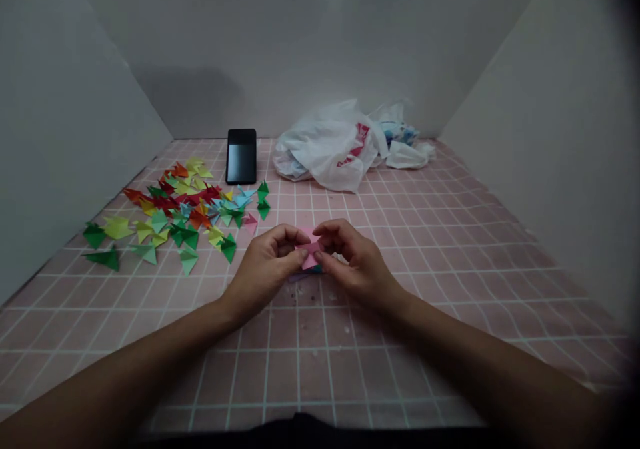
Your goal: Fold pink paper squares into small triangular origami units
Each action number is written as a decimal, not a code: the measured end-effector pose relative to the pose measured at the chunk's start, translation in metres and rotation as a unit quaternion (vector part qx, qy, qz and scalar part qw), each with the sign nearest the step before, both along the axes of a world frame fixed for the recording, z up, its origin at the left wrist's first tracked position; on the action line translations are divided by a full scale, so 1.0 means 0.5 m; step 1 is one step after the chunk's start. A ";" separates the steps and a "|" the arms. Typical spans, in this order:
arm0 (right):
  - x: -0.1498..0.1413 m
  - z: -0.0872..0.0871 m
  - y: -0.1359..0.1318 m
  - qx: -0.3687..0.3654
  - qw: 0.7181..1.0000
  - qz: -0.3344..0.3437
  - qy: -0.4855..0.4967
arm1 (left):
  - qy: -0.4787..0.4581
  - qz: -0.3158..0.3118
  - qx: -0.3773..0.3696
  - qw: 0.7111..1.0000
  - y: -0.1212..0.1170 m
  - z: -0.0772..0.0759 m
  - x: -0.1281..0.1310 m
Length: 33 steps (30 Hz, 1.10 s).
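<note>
On a pink grid mat [425, 289] between white walls [75, 136], both hands [265, 269] [357, 266] pinch folded pink paper [310, 252].

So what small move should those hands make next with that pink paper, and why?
Probably crease the pink folded paper: the left hand and right hand pinch it, and its flaps look loose, unlike the flat paper pieces nearby.

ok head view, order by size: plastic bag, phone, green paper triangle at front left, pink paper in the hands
1. white plastic bag
2. black smartphone
3. dark green folded paper piece and pink folded paper look alike; left hand and right hand hide part of the pink
</note>
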State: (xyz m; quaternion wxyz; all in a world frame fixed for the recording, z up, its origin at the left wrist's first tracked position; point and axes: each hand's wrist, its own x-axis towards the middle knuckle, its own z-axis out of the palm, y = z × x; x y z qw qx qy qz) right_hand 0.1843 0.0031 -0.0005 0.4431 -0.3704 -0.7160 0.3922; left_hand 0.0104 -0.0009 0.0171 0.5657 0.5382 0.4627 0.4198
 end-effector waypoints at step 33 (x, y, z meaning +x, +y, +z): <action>-0.005 0.006 -0.004 -0.035 0.999 -0.024 0.028 | -0.011 0.033 0.003 0.999 -0.004 0.010 0.003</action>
